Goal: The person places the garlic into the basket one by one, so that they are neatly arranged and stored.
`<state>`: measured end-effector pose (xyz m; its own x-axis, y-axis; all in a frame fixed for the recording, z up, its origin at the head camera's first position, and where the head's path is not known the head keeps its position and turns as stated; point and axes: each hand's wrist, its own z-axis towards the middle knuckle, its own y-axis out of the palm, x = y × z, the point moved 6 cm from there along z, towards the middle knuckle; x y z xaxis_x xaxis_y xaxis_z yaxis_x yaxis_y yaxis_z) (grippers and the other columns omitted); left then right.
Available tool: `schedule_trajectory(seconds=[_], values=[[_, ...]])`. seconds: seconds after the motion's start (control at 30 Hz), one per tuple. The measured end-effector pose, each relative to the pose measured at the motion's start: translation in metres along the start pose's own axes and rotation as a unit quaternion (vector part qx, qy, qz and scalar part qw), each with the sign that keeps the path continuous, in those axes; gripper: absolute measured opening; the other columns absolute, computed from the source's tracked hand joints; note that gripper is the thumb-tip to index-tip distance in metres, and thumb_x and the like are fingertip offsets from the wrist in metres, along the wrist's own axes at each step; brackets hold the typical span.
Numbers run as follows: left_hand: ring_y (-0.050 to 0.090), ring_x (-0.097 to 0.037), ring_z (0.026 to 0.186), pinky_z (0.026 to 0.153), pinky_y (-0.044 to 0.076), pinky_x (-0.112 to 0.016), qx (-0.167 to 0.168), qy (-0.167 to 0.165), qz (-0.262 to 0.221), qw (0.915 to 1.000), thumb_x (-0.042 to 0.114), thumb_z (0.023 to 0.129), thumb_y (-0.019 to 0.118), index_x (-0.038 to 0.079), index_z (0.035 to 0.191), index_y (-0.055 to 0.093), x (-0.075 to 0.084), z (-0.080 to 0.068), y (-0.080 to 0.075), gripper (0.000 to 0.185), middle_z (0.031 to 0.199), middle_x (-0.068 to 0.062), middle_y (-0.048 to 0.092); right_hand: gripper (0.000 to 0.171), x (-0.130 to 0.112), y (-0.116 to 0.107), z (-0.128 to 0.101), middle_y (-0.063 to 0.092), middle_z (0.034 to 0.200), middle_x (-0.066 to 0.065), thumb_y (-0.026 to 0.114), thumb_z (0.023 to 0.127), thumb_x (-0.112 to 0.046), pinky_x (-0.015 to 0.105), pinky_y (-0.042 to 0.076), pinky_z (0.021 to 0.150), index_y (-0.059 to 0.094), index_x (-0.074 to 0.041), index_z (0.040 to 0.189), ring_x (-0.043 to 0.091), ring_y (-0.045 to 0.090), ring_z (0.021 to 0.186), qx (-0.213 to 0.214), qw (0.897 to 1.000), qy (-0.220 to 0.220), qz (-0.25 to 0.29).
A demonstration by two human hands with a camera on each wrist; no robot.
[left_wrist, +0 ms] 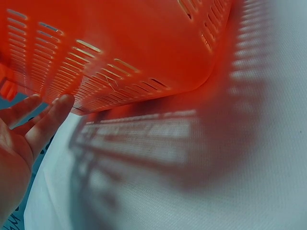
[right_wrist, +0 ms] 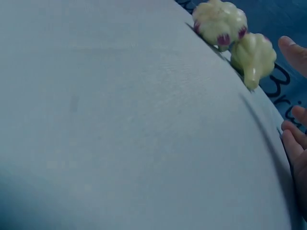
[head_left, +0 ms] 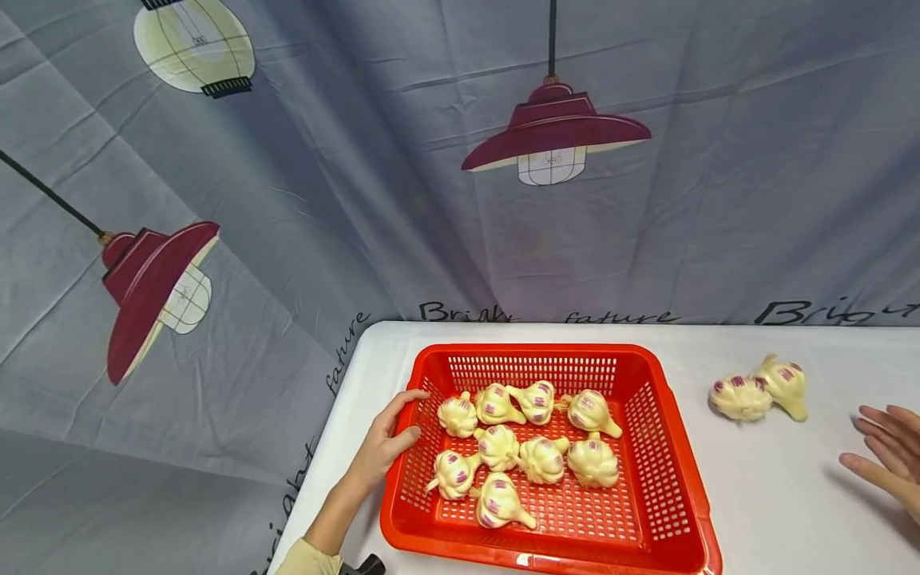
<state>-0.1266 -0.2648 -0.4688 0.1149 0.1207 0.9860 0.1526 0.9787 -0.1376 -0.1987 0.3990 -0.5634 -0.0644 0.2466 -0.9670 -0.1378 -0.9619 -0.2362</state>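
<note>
A red plastic basket (head_left: 546, 551) stands on the white table, with several garlic bulbs (head_left: 592, 463) lying on its slotted floor. My left hand (head_left: 379, 447) is at the basket's left rim, its fingertips and thumb tip reaching the edge. From the left wrist view, the left hand (left_wrist: 21, 139) has thumb and fingers extended and spread against the slotted wall. Two more garlic bulbs (head_left: 742, 398) lie side by side to the right of the basket. Beyond them, at the right edge, my right hand (head_left: 894, 455) hovers with fingers extended and holds nothing; the right wrist view shows its fingertips near the pair.
The white tablecloth (head_left: 776, 495) stretches right of the basket. A grey curtain (head_left: 402, 200) printed with lamps and lettering hangs behind and to the left of the table. A dark strap-like piece (head_left: 370, 565) shows by the left sleeve.
</note>
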Motion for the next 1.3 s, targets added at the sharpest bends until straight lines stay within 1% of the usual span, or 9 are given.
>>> schedule_trajectory(seconds=[0.13, 0.4, 0.6, 0.83, 0.9, 0.97, 1.1, 1.17, 1.3], values=[[0.059, -0.045, 0.107, 0.078, 0.059, -0.042, 0.003, -0.001, 0.002, 1.0, -0.001, 0.093, 0.049, 0.005, 0.142, 0.046, -0.001, 0.0, -0.001, 0.05, 0.133, -0.033, 0.048, 0.095, -0.014, 0.012, 0.006, 0.023, 0.16, -0.018, 0.063, 0.094, 0.007, 0.004, 0.02, 0.105, 0.006, -0.026, 0.162, -0.011, 0.025, 0.138, -0.007, 0.994, -0.031, -0.103], [0.06, -0.044, 0.107, 0.077, 0.06, -0.042, 0.004, 0.002, 0.003, 1.0, -0.001, 0.093, 0.049, 0.006, 0.141, 0.048, -0.001, -0.001, -0.001, 0.049, 0.134, -0.032, 0.048, 0.085, -0.033, 0.036, 0.027, 0.021, 0.164, -0.001, 0.061, 0.098, 0.0, 0.004, 0.023, 0.104, 0.009, -0.019, 0.162, -0.005, 0.023, 0.141, -0.014, 0.987, -0.079, -0.138], [0.058, -0.048, 0.108, 0.079, 0.059, -0.041, 0.004, 0.003, 0.005, 1.0, -0.002, 0.093, 0.049, 0.005, 0.142, 0.047, 0.0, -0.001, 0.0, 0.049, 0.135, -0.032, 0.047, 0.088, -0.04, 0.05, 0.044, 0.008, 0.167, 0.01, 0.06, 0.099, -0.004, 0.006, 0.016, 0.108, 0.0, -0.017, 0.162, 0.002, 0.011, 0.149, -0.049, 0.985, -0.083, -0.144], [0.058, -0.047, 0.108, 0.079, 0.059, -0.04, 0.008, 0.0, 0.012, 0.9999, -0.001, 0.093, 0.049, 0.006, 0.141, 0.048, 0.001, 0.0, 0.0, 0.049, 0.135, -0.031, 0.048, 0.09, -0.044, 0.058, 0.06, 0.006, 0.166, 0.021, 0.062, 0.1, -0.01, 0.002, 0.013, 0.105, -0.003, -0.013, 0.162, 0.005, 0.007, 0.15, -0.07, 0.983, -0.064, -0.157], [0.058, -0.047, 0.108, 0.079, 0.059, -0.041, 0.006, 0.001, 0.011, 0.9999, -0.001, 0.093, 0.049, 0.006, 0.141, 0.048, 0.001, 0.001, 0.001, 0.049, 0.135, -0.031, 0.047, 0.092, -0.042, 0.058, 0.064, 0.009, 0.166, 0.018, 0.065, 0.099, -0.013, -0.001, 0.013, 0.102, -0.001, -0.015, 0.163, -0.002, 0.009, 0.146, -0.077, 0.982, -0.063, -0.161], [0.058, -0.047, 0.108, 0.079, 0.059, -0.042, 0.004, 0.002, 0.011, 0.9999, -0.001, 0.093, 0.049, 0.007, 0.141, 0.049, 0.002, 0.002, 0.001, 0.049, 0.136, -0.03, 0.047, 0.092, -0.042, 0.058, 0.067, 0.021, 0.165, 0.002, 0.067, 0.097, -0.013, -0.002, 0.014, 0.1, 0.003, -0.017, 0.163, -0.01, 0.015, 0.139, -0.086, 0.981, -0.071, -0.156], [0.059, -0.046, 0.107, 0.078, 0.059, -0.042, 0.003, 0.006, 0.014, 0.9999, -0.001, 0.092, 0.049, 0.007, 0.14, 0.049, 0.002, 0.003, 0.001, 0.048, 0.134, -0.03, 0.048, 0.088, -0.041, 0.057, 0.073, 0.034, 0.139, -0.027, 0.07, 0.095, -0.012, -0.004, 0.019, 0.094, 0.014, -0.016, 0.162, -0.016, 0.026, 0.124, -0.105, 0.978, -0.087, -0.155], [0.059, -0.046, 0.106, 0.078, 0.059, -0.041, 0.006, 0.007, 0.017, 0.9998, -0.001, 0.092, 0.049, 0.007, 0.14, 0.049, 0.002, 0.002, 0.0, 0.048, 0.133, -0.03, 0.048, 0.087, -0.042, 0.058, 0.076, 0.032, 0.13, -0.03, 0.072, 0.094, -0.013, -0.004, 0.02, 0.091, 0.017, -0.012, 0.161, -0.017, 0.027, 0.12, -0.112, 0.976, -0.09, -0.161], [0.059, -0.044, 0.106, 0.078, 0.059, -0.041, 0.013, 0.005, 0.023, 0.9996, -0.001, 0.091, 0.049, 0.007, 0.139, 0.049, 0.0, 0.0, -0.001, 0.049, 0.133, -0.029, 0.049, 0.085, -0.041, 0.061, 0.079, 0.032, 0.129, -0.03, 0.073, 0.094, -0.016, -0.005, 0.019, 0.089, 0.02, -0.006, 0.159, -0.018, 0.026, 0.118, -0.121, 0.973, -0.088, -0.178]])
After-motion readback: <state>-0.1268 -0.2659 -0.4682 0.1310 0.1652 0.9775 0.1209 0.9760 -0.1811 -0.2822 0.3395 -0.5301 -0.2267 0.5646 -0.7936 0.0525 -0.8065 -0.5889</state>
